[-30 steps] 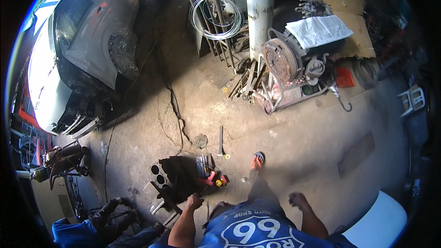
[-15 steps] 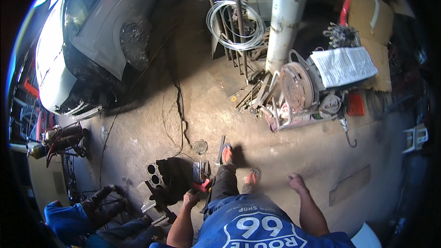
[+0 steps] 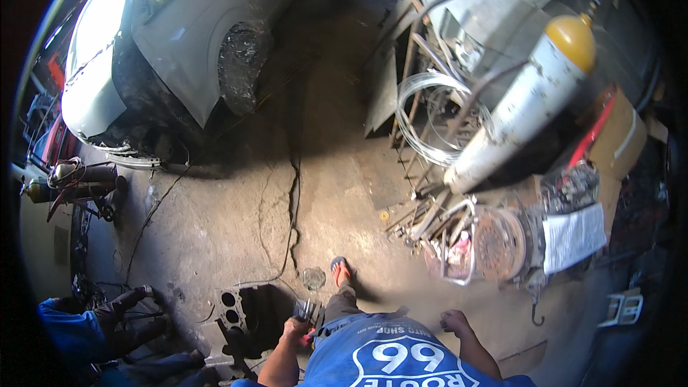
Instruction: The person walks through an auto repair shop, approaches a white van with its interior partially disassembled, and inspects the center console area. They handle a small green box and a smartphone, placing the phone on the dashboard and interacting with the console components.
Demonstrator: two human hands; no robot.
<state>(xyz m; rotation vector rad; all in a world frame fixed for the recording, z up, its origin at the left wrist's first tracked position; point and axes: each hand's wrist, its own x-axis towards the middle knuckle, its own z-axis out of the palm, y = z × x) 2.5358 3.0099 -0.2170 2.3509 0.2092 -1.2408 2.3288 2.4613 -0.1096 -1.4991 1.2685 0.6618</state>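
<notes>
My left hand (image 3: 294, 328) is closed round a tool with a red part (image 3: 308, 339) close to my hip. Its exact kind is too small to make out. Just left of that hand a dark engine block (image 3: 247, 314) with round cylinder bores lies on the floor. My right hand (image 3: 454, 321) hangs at my other side with its fingers curled in, and nothing shows in it. Below my blue shirt (image 3: 394, 355) one foot in an orange and dark flip-flop (image 3: 340, 271) is forward on the concrete.
A silver car (image 3: 179, 50) with an uncovered front stands at far left. To the right are a yellow-topped gas cylinder (image 3: 530, 97), coiled clear tubing (image 3: 430, 118), a rusty disc (image 3: 502, 244) and metal scrap. A person in blue (image 3: 79, 330) is at lower left. A crack (image 3: 294, 201) crosses the floor.
The view has tilted up and shifted, bringing more of the car and the cylinder's yellow top into it. My feet have changed places in a step, and both hands stay low at my sides.
</notes>
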